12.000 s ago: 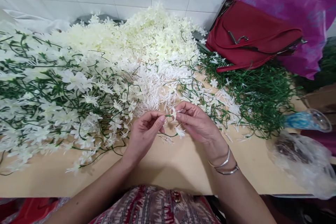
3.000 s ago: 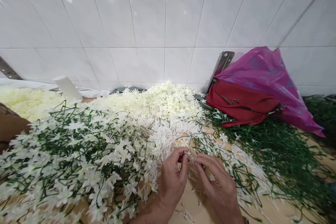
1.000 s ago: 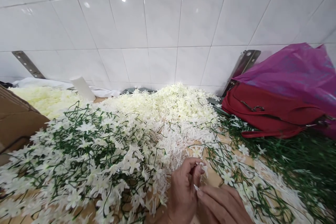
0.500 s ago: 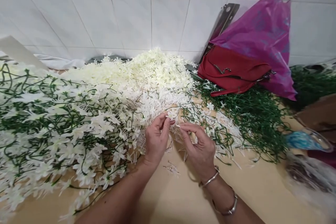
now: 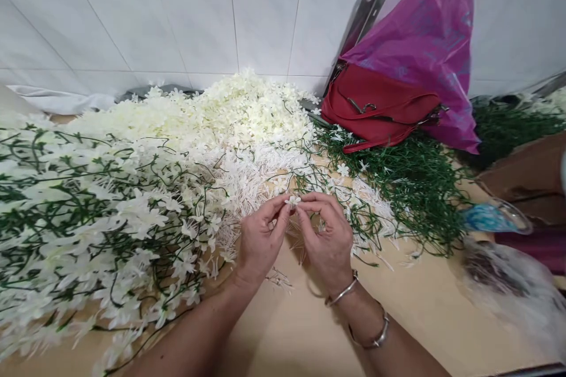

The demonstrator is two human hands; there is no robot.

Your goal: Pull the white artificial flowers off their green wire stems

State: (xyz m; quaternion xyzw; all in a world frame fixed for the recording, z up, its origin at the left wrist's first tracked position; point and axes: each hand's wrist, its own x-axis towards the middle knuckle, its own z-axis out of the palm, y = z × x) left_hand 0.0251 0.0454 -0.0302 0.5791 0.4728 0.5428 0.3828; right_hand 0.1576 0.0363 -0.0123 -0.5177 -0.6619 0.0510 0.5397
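Between the thumb and forefinger of my left hand [image 5: 263,235] is a small white artificial flower [image 5: 292,201], petals facing up. The fingertips of my right hand [image 5: 327,235] are pinched together at the flower's right side. The thin white stamen they held a moment ago is now mostly hidden by fingers and petals. Just beyond both hands lies a heap of thin white stamens [image 5: 252,168]. Loose white flower heads [image 5: 247,109] are piled behind it. On the left spread white flowers on green stems [image 5: 124,212], close to my left forearm.
Bare green stems [image 5: 407,188] lie to the right, under a red bag [image 5: 380,109] and a purple plastic bag [image 5: 424,41] against the tiled wall. A cardboard box [image 5: 526,171], a blue-patterned item [image 5: 490,218] and a clear plastic bag [image 5: 513,288] sit far right on the tabletop [image 5: 283,330].
My right hand has moved left, bringing its pinched fingertips from just beside the flower to touching it. My left hand keeps its hold. The view has shifted slightly to the right and down.
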